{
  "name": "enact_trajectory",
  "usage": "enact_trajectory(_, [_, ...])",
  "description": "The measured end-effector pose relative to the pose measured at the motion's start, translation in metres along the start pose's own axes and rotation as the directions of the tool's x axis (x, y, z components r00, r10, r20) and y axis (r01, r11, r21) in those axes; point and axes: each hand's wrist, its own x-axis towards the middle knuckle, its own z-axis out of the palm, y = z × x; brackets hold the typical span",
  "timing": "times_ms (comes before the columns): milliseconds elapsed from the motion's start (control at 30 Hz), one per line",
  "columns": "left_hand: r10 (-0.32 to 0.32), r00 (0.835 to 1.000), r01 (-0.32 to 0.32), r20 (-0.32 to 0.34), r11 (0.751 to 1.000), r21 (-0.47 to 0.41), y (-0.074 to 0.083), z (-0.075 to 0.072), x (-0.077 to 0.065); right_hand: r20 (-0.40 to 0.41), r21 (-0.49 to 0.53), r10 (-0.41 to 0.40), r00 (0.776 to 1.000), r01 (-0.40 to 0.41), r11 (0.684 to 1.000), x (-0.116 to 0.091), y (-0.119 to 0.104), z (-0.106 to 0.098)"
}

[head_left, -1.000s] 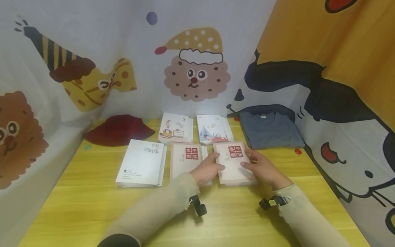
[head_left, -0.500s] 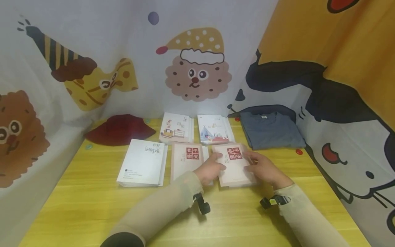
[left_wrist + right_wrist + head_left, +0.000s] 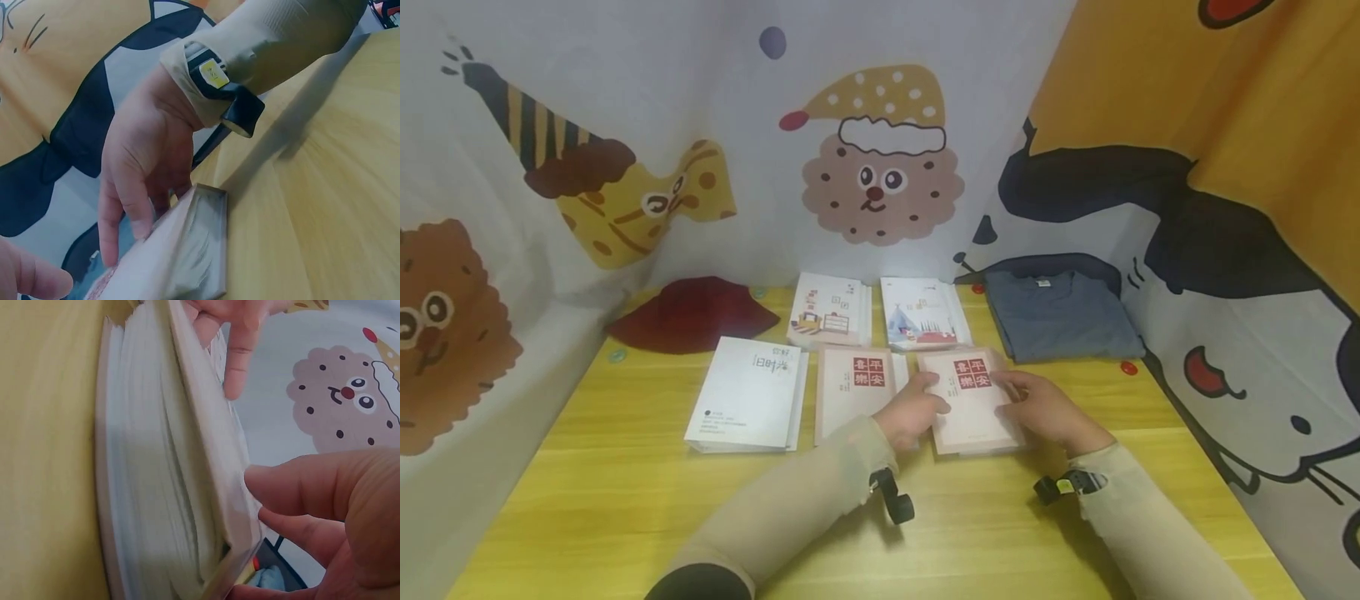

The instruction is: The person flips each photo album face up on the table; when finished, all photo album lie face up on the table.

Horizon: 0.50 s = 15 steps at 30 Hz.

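Note:
A pale pink photo album (image 3: 977, 425), with red squares of white characters on its cover, lies on the table in front of me. My left hand (image 3: 912, 415) holds its left side, thumb over the cover. At the opposite side my right hand (image 3: 1052, 415) grips the album, and the right wrist view shows its thumb (image 3: 294, 487) on the cover with fingers along the edge. Thick page edges (image 3: 140, 456) show between the covers. Beside it, partly hidden by my left arm, lies a matching pink album (image 3: 842, 404).
A white album (image 3: 745, 396) lies farther left. Two illustrated albums (image 3: 827, 310) (image 3: 921, 315) stand in the back row, between a dark red hat (image 3: 692, 317) and a folded grey-blue shirt (image 3: 1060, 317). Printed curtains (image 3: 700, 67) enclose the yellow wood-grain table (image 3: 985, 533).
Both hands have lowered the pink album slightly towards me onto the table. My left hand has shifted a little to the right. The other things lie as before.

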Motion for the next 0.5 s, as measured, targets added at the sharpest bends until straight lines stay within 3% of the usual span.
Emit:
enact_trajectory(133, [0.02, 1.0, -0.02, -0.019, 1.0, 0.006, 0.0027, 0.0027, -0.0024, 0.013, 0.02, -0.016, 1.0, 0.016, 1.0, 0.0012, 0.0017, -0.002])
enact_trajectory(367, [-0.005, 1.0, 0.005, -0.001, 1.0, -0.03, -0.0015, 0.0, 0.0013, 0.024, 0.025, -0.007, 1.0, 0.007, 1.0, 0.0022, 0.0038, -0.0022])
enact_trajectory(500, [0.027, 1.0, -0.027, 0.014, 1.0, -0.012, -0.0027, -0.0014, 0.0027, 0.024, 0.046, -0.024, 0.999, 0.023, 0.999, 0.0035, 0.0068, -0.0038])
